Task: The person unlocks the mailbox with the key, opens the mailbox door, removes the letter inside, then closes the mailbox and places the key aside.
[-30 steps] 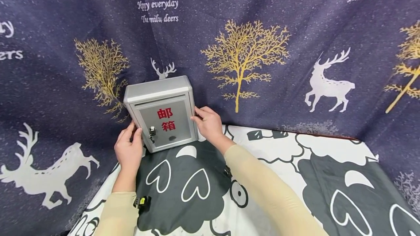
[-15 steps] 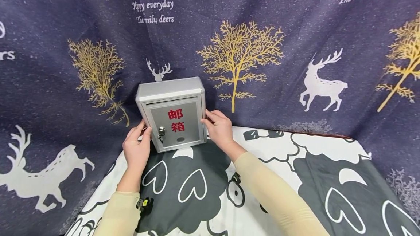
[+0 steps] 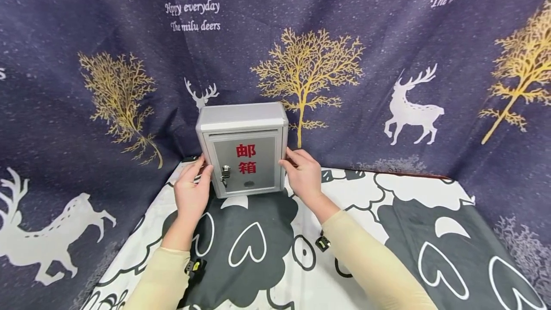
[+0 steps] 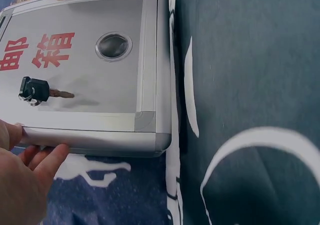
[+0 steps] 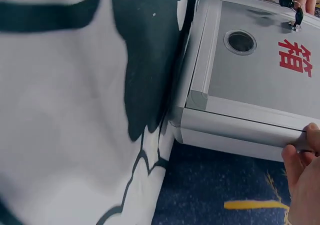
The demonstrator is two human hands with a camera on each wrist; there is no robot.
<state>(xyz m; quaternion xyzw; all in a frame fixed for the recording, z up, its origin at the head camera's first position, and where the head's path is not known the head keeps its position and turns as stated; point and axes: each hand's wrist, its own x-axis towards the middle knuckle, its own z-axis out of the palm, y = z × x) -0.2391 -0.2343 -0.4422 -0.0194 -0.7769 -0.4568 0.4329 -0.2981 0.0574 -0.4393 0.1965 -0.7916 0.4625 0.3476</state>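
A silver metal mailbox with red characters on its door stands upright at the back of the cloth-covered table. A key on a ring sits in the door's lock at the left, and a small round window shows low on the door. My left hand grips the left side, thumb at the front edge and fingers along the side wall. On the opposite side my right hand holds the box the same way, with its thumb on the front edge. The back of the mailbox is hidden.
A white and dark grey patterned cloth covers the table. Behind it hangs a dark blue curtain printed with deer and golden trees. Wrist cameras are strapped to both forearms.
The mailbox has moved to the right along the table's back, and it now faces more squarely forward. Both hands have travelled with it, keeping their hold. The head view has shifted slightly.
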